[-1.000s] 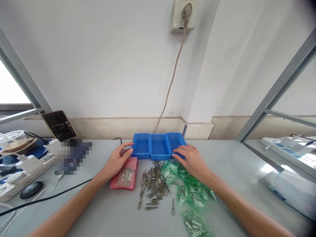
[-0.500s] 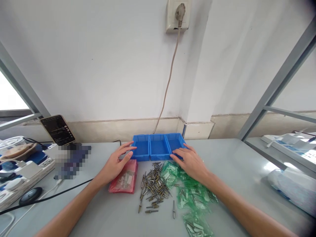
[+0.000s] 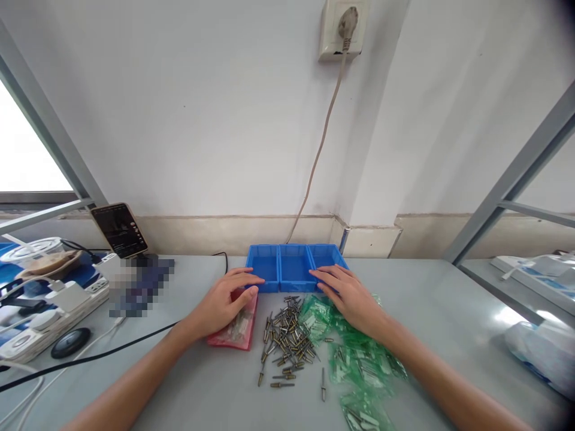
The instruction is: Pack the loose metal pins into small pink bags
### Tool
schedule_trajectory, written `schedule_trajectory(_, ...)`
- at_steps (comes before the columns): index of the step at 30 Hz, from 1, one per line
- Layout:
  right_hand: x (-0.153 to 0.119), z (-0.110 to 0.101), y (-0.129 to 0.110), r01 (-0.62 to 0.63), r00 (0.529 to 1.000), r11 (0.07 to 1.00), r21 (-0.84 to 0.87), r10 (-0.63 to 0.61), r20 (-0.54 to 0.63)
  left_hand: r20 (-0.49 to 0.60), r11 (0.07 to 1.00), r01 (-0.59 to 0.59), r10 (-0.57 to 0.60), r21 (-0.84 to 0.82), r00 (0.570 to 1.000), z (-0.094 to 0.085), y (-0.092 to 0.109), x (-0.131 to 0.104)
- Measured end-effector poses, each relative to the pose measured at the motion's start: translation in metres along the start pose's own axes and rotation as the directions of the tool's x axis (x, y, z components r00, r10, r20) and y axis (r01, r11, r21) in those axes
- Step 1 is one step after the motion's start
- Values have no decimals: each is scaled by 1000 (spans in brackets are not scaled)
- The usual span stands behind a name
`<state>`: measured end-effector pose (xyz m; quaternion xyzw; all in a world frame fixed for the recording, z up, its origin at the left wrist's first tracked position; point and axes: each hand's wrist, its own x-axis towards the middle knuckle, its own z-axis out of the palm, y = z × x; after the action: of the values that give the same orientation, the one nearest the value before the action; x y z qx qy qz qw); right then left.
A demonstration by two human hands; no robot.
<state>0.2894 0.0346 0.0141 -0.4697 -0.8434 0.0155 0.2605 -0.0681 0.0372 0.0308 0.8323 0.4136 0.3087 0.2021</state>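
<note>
Holds left grip (image 3: 229,301) wide over flat red plastic packets (image 3: 242,328), right grip (image 3: 354,297) spread at blue rectangular plastic trays (image 3: 295,270); risks scattering slender metal rivets (image 3: 291,336) between (by sweeping inward).

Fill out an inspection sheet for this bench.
Surface: grey tabletop, glare toward the right.
Work items: three blue bins in a row, loose rivet-like parts, red packets, green packets.
Clutter: phone, black mouse, power strip at left.
Hands: left hand over red packets, right hand over green packets, both at the bins' edges.
Cables: black cable crosses the left side; wall cord hangs behind the bins.
Surroundings: white wall, socket, metal frame.
</note>
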Motion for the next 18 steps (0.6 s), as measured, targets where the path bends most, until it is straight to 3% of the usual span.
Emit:
schedule_trajectory(7, -4, -7, 0, -48, 999, 999, -12, 48, 9, -34, 1000, -3, 3, 1, 999, 0, -2, 2)
schedule_trajectory(11, -11, -16, 5, -80, 996, 996, -43, 78, -45, -115, 997, 76, -77, -11, 990, -3, -10, 1)
schedule_trajectory(18, -18, -10, 15, -34, 998, 993, -115, 28, -59, -3, 958, 221, -225, -184, 974, 4, -26, -5)
